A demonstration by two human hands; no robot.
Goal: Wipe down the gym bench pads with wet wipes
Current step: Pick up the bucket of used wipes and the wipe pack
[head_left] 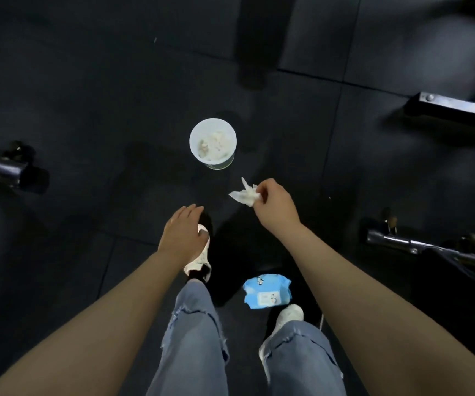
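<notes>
Your right hand [273,207] pinches a crumpled wet wipe [245,194] just beside the white bin [213,142] holding discarded wipes, left hand [183,234] open, suggesting disposal remains.

A white bin [213,142] is standing on the dark floor [87,95]. Metal frames [453,105] are lying at the sides. Jeans [193,338] and white shoes [289,314] are showing below.

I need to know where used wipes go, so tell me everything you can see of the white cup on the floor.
The white cup is a round, open-topped container, plastic or paper by its look, standing upright on the dark floor. Its lower wall looks greenish. Inside lie crumpled whitish wads, likely used wipes. Nothing touches it from outside; the right hand, pinching a crumpled wipe, is near it but apart.
</notes>
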